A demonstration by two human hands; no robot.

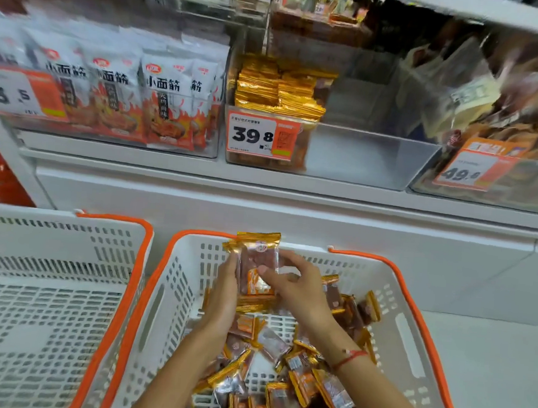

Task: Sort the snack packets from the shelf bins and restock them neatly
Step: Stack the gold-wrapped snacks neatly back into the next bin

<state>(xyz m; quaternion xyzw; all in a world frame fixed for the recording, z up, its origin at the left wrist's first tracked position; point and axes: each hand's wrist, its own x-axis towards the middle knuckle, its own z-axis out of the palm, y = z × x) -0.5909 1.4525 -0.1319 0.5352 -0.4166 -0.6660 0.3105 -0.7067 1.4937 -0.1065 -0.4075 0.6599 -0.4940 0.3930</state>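
Head view, both hands, left [223, 292] and right [299, 286], pinching a gold-edged stack of clear packets [258, 267] upright over the basket [178, 280], reddish slices showing through.

- A shop: white shelf [262, 184] carrying clear bins of packaged snacks.
- Price tag [260, 135] reading 39.8 on the shelf's middle bin.
- Orange-rimmed shopping baskets [413, 311] below the shelf.

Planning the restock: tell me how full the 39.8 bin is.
Partly full: the 39.8 bin holds stacked gold packets at its left; its right side shows none.
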